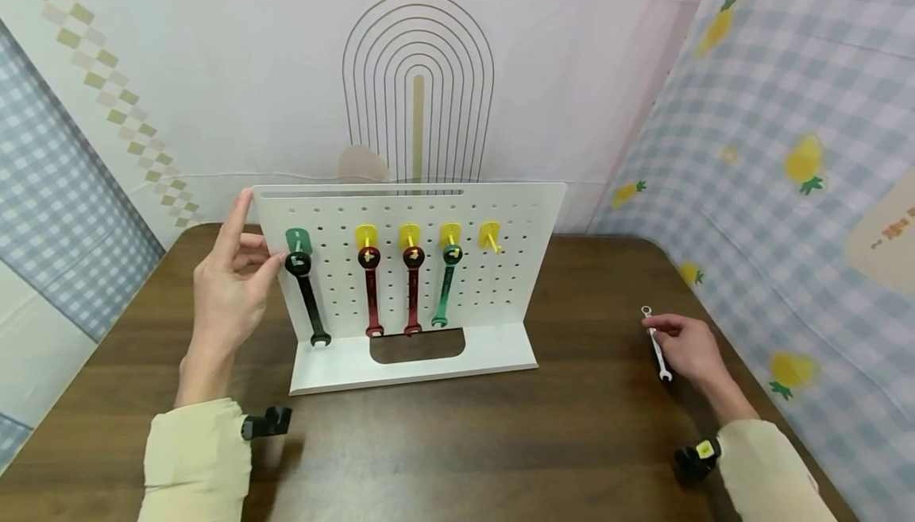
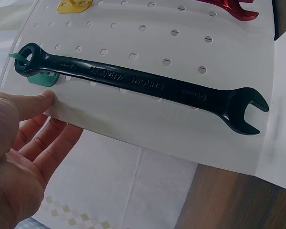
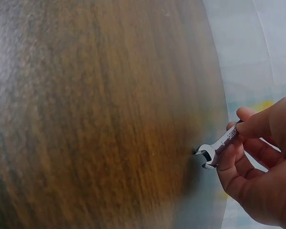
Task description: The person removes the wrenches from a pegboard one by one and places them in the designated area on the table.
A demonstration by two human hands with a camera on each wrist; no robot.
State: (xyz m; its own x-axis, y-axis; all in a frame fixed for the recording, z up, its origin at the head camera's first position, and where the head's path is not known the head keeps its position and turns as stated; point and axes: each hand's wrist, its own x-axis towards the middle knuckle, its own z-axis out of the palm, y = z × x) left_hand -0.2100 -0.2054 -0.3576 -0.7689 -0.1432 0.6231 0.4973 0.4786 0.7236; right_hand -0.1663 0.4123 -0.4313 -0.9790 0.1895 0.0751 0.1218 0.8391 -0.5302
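Note:
A white pegboard stand [image 1: 493,299] stands upright on the table. My left hand [image 1: 232,291] holds its left edge, the thumb on the front face and other fingers behind, as the left wrist view shows. Close to that thumb a black combination wrench [image 2: 133,78] hangs by its ring end from a green hook [image 2: 44,78]. Two red wrenches [image 1: 372,295] and a green wrench [image 1: 445,288] hang on yellow hooks to its right. At the table's right side my right hand [image 1: 688,347] pinches a small silver combination wrench [image 3: 219,147] by its shank, open end pointing toward the front.
The rightmost yellow hook [image 1: 490,234] bears no wrench. The brown wooden table [image 1: 429,450] reaches to a patterned cloth [image 1: 758,188] on the right and a white cloth [image 1: 572,69] behind. A black wrist camera [image 1: 266,423] sits by the left sleeve.

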